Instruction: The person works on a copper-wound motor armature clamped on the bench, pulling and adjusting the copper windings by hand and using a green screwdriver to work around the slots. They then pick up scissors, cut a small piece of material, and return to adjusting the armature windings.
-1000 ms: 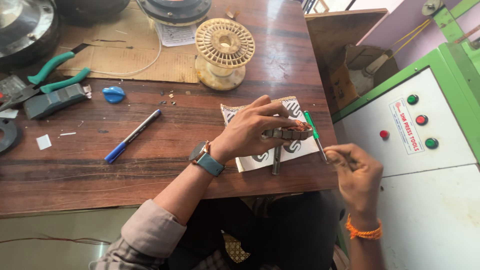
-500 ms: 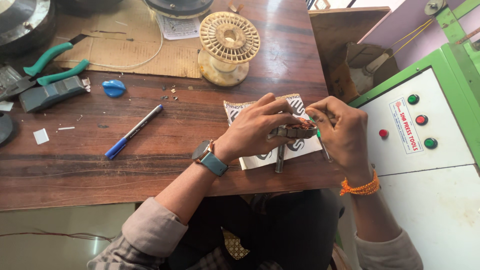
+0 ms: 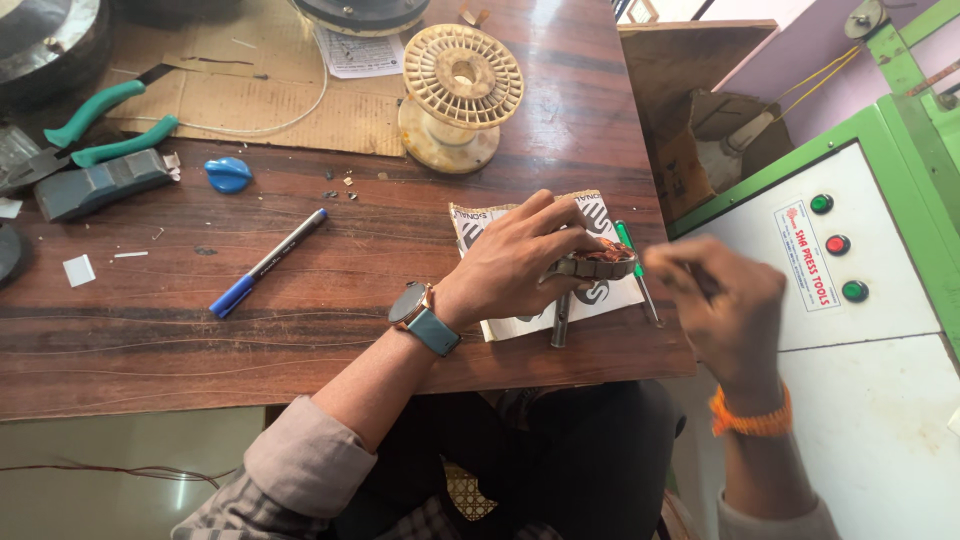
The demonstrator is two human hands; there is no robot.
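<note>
A small round metal part with copper wire [image 3: 592, 264] is held down on a printed paper [image 3: 600, 296] on the wooden surface [image 3: 300, 330] by the left hand [image 3: 520, 262], while the right hand [image 3: 728, 312], blurred, is closed off the edge near a green screwdriver [image 3: 636, 270], so the work looks unfinished.

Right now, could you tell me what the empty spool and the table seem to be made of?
The spool looks like moulded plastic, cream and matt, going by its thin ribbed, slotted flange. The table looks like dark wood or a wood-grain laminate with a slight sheen: long streaks run along its top, but the look leaves it open.
</note>
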